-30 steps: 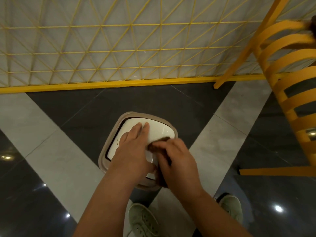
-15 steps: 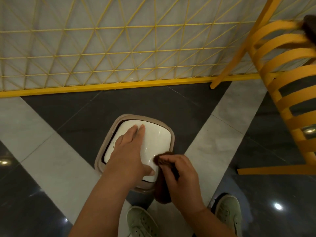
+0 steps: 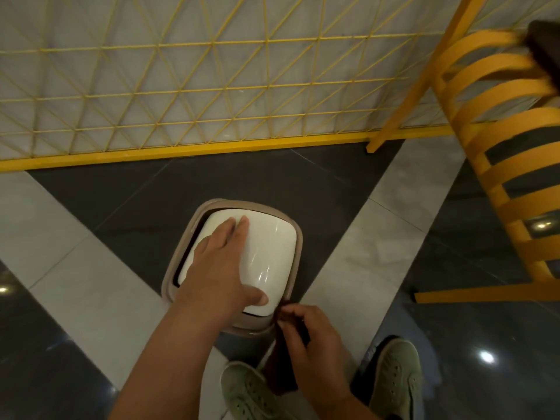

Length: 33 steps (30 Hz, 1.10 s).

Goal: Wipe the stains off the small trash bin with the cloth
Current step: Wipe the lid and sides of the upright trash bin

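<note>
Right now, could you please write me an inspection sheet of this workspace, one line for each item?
Surface: glossy floor of dark and light grey tiles, with lamp reflections.
Job's things: small trash bin with a beige rim stands on the floor, its white lid closed; no stains visible on the bare lid. A dark brown cloth hangs at the bin's near right corner.
Clutter: nothing seen.
Grippers: left hand lies flat on the lid; right hand grips the cloth.
Cables: nothing seen.
Surroundings: yellow wire fence behind the bin, yellow slatted chair at right, green shoes below.
</note>
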Motion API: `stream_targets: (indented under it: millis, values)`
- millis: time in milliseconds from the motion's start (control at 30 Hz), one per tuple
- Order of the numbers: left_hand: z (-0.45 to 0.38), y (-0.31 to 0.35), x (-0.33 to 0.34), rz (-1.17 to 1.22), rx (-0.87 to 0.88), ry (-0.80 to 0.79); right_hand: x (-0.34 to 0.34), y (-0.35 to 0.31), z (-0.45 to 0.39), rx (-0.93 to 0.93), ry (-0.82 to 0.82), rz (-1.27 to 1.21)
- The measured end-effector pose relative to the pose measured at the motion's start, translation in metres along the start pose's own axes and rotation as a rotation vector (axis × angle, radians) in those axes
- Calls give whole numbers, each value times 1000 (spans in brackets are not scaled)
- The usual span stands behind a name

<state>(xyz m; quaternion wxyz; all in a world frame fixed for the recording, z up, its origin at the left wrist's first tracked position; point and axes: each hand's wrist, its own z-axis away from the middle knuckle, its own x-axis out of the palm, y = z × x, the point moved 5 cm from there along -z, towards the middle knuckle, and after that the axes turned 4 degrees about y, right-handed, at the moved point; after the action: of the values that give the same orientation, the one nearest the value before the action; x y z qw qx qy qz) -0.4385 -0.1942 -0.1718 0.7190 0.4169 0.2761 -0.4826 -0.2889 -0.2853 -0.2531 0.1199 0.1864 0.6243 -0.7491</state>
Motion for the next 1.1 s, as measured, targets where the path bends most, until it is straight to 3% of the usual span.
stream_targets:
  millis: [200,433,567,733,867,967,1100]
  values:
    - [-2,-1,0,-9,-6,1,-12,-29,-46,30,159,-115]
    - [0,2,-1,-20,-4,5,-3,-27,-2,62,18,-75]
    - [0,1,0,-17,-3,9,-9,-32,-25,-12,89,-75]
    - [-2,5,-2,-50,-8,1,-9,-19,-73,266,170,-123]
    - [-1,5,-2,-48,-20,-7,3,-16,-22,415,111,-186]
    - [0,3,-3,-43,-16,4,9,-23,9,304,48,-158]
    - [0,2,-4,-27,-2,13,-3,-46,-21,33,110,-125]
